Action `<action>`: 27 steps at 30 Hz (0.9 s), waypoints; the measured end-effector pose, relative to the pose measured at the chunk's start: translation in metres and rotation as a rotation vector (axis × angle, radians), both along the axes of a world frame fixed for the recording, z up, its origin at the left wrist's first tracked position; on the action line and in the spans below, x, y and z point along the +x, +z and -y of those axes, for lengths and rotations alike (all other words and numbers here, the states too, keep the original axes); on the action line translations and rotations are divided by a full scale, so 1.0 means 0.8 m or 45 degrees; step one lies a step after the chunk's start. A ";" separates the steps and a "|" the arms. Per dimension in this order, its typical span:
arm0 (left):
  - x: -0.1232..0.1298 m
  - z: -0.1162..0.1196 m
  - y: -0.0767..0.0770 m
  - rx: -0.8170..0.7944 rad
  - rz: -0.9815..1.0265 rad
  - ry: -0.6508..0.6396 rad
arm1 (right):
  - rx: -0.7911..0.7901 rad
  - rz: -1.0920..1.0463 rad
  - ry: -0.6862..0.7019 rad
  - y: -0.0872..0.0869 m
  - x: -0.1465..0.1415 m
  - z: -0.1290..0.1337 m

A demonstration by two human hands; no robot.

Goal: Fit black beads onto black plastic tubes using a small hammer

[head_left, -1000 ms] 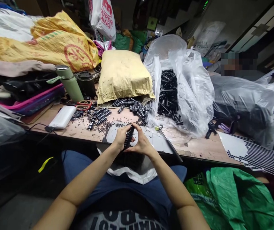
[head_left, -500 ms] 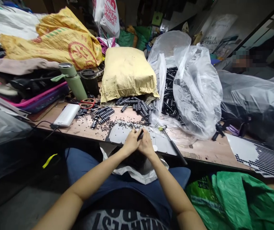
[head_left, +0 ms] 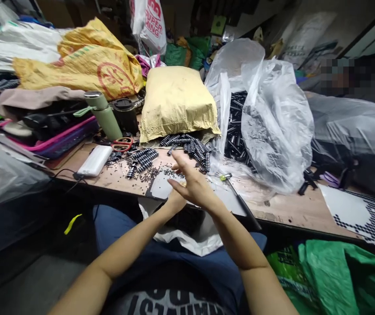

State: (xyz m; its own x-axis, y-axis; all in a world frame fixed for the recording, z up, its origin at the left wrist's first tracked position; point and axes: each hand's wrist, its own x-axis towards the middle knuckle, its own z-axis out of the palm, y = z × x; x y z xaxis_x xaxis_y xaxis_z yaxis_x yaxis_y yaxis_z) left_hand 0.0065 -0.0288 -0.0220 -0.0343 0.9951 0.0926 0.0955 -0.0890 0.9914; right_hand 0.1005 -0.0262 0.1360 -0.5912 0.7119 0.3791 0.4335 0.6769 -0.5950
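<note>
My right hand (head_left: 194, 186) is over the front edge of the grey plate (head_left: 161, 187), its fingers stretched forward and the thumb apart, nothing seen in it. Behind and under it is my left hand (head_left: 175, 200), whose fingers are mostly hidden, so its hold cannot be made out. Tiny dark beads (head_left: 138, 178) are scattered at the plate's left and back. Short black-and-white ringed tubes (head_left: 146, 158) lie beyond them, with more such tubes (head_left: 198, 148) behind my right hand. A small hammer (head_left: 240, 199) with a yellow-green head rests at the plate's right.
An open white sack (head_left: 190, 243) lies on my lap. Behind the plate sits a full yellow sack (head_left: 179, 103), beside a clear plastic bag (head_left: 276, 127) of black tubes. On the left are red-handled scissors (head_left: 123, 144), a white power bank (head_left: 95, 160) and a green flask (head_left: 105, 118).
My hands were together around a small dark piece. Now the right hand has opened, its fingers extended leftward over the left hand, and the dark piece is out of sight. The view has shifted slightly.
</note>
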 end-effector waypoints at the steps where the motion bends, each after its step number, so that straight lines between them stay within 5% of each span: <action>1: -0.002 -0.002 -0.001 0.061 -0.106 -0.069 | 0.012 0.075 -0.061 -0.017 0.009 -0.004; 5: -0.014 -0.012 -0.005 0.511 -0.785 -0.325 | 0.056 0.388 -0.728 -0.096 0.104 -0.008; 7: -0.017 -0.015 -0.007 0.632 -0.935 -0.349 | -0.004 0.657 -1.131 -0.124 0.162 -0.001; 9: -0.016 -0.015 -0.008 0.678 -1.026 -0.363 | -0.083 0.890 -1.310 -0.139 0.205 0.008; 13: -0.009 -0.009 -0.007 0.667 -1.199 -0.311 | -0.154 1.021 -1.365 -0.147 0.227 0.026; 20: -0.009 -0.004 0.007 0.659 -1.547 -0.297 | -0.400 0.303 -1.045 -0.128 0.167 0.084; 27: 0.005 0.007 0.011 0.558 -1.600 -0.301 | -0.545 0.497 -0.957 -0.121 0.127 0.098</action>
